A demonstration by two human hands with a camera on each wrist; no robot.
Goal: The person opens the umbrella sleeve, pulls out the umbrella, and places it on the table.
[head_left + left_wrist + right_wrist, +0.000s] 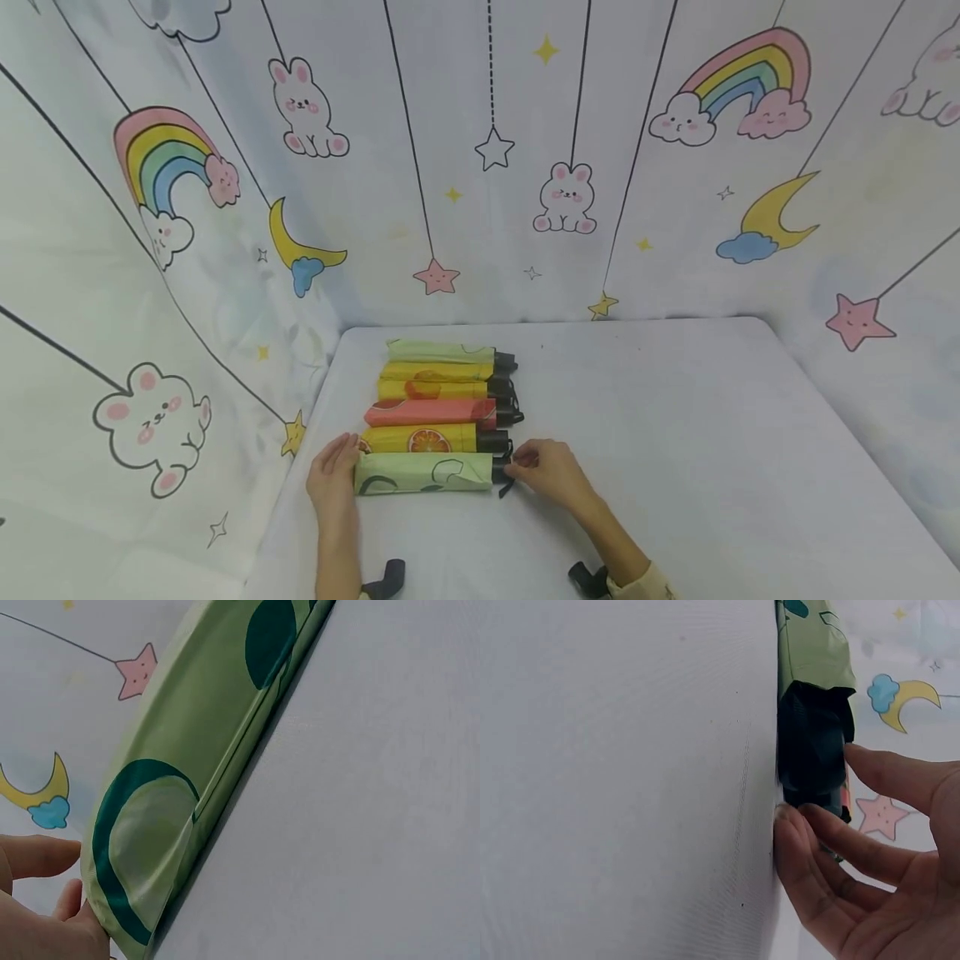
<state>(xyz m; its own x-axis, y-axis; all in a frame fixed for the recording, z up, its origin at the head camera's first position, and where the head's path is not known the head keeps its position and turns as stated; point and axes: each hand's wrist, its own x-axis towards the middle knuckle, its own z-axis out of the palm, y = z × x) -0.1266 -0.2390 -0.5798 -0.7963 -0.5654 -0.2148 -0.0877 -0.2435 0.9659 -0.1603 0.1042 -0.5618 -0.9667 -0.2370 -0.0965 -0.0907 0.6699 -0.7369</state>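
Both hands are at the nearest umbrella: the left hand [333, 471] rests with fairly straight fingers against its left end, while the right hand [551, 471] pinches its black handle [500, 468] between thumb and curled fingers. That folded green umbrella [423, 472], printed with dark green outlines, lies sideways in the lower middle of the head view, a dark strap [506, 489] hanging by its handle.

Just above it in the frame lies a yellow umbrella with orange slices [450, 437], then a red umbrella [427, 412], two more yellow ones [450, 390] [450, 371] and, topmost, a pale green umbrella [442, 354]. All six are roughly parallel, close beside one another, with black handles toward the right.

Under the row spreads a white table [675, 458], reaching to the lower right. At the bottom edge, a dark device [386, 579] sits by the left wrist, another [588, 579] by the right, next to a pale sleeve [641, 583]. Across the top and left hangs a white backdrop [480, 83] printed with rabbits, rainbows, moons and stars.
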